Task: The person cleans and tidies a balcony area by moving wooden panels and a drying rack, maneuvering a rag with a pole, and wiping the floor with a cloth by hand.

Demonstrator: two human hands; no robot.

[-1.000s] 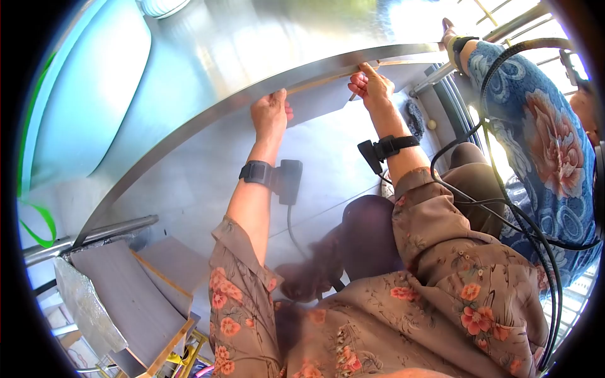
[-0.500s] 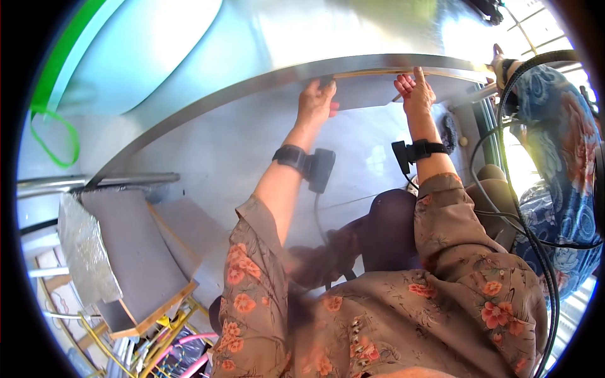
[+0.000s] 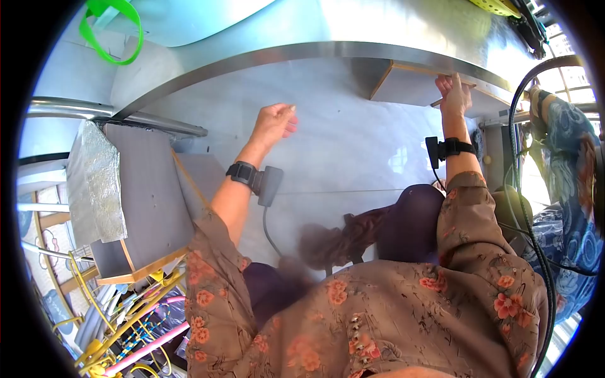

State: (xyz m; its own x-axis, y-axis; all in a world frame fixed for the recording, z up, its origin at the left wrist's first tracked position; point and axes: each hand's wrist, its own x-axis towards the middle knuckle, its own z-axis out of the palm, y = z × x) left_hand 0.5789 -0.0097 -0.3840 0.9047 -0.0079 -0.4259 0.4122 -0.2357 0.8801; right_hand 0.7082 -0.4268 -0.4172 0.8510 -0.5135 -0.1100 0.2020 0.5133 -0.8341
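Note:
My right hand point(image 3: 455, 96) is at the wooden front edge of a grey drawer-like box point(image 3: 406, 87) under the metal table edge. Its fingers are bent against that edge, with one fingertip close to the metal rim. To the left, my left hand point(image 3: 275, 125) is in the air below the tabletop, apart from the box. Its fingers are curled in and the thumb lies near them, with no object visible in them. Each wrist wears a black strap with a small device.
The metal table edge point(image 3: 340, 50) curves across the top. At left stands a grey box point(image 3: 148, 201) partly covered in foil point(image 3: 94, 183), above yellow and pink tubes. Black cables point(image 3: 515, 145) hang at right, beside a person in blue patterned clothing point(image 3: 567, 189).
My left hand has let go of the edge under the table and moved left and down. My right hand stays at the box's edge. The view has shifted.

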